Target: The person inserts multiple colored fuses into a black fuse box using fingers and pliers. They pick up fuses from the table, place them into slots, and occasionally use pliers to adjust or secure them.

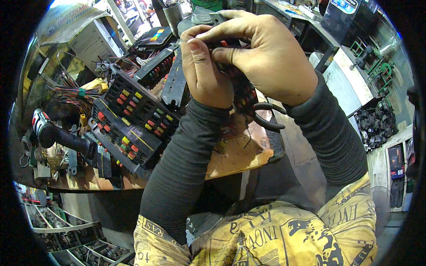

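Obs., head view. Both hands raised at 12 o'clock, clear of the worktop (248, 155). Left hand (202, 73) closed around a black fuse box (244, 95) with red and yellow fuses; right hand (266, 57) closed over the same box from above, thumb tip pressed against its upper face. What the right fingertips pinch is hidden.

Black pliers handles (268, 115) stick out below the box at about 4 o'clock from it; which hand carries them I cannot tell.

On the worktop at 9 o'clock: two more open fuse boxes (133, 119), a bundle of coloured wires (73, 93) further out, and a black-handled tool (57, 135) at the left edge.

Risk, my judgement: the box is held in mid-air with nothing supporting it, so a slipping thumb could flick a small fuse loose into the clutter or onto the floor. The pliers handles could snag a sleeve.

Room: the worktop's bare wood at centre is the only free patch; its near edge lies just under the forearms, so anything dropped falls past it.
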